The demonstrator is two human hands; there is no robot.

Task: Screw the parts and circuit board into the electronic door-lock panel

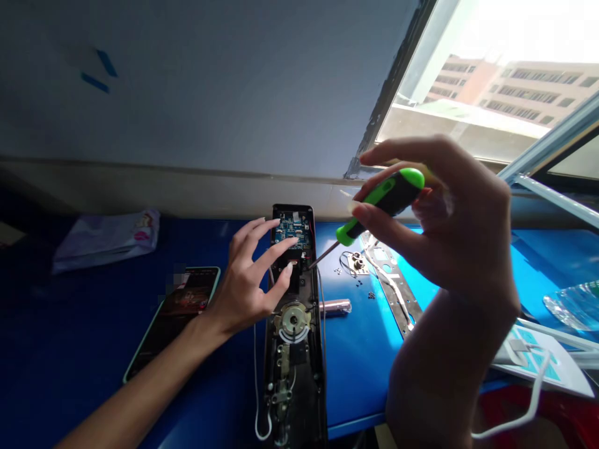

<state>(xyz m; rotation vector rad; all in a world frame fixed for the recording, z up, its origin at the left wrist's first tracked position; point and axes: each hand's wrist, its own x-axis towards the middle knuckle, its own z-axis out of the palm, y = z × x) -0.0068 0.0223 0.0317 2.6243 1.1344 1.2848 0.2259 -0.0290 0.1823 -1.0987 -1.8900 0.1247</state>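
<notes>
My right hand grips the green and black handle of a screwdriver between thumb and fingers. The shaft slants down to the left, its tip at the right inner edge of a long black housing. Over the upper part of that housing lies my left hand, fingers spread, fingertips at a blue circuit board and a black block below it. Whether the fingertips press on them I cannot tell. Lower in the housing sit a round metal mechanism and a white wire looping out on the left.
Right of the housing are a small metal part, several loose screws, a copper-coloured cylinder and a dark perforated plate with a white cable. A phone and a pale packet lie left on the blue table.
</notes>
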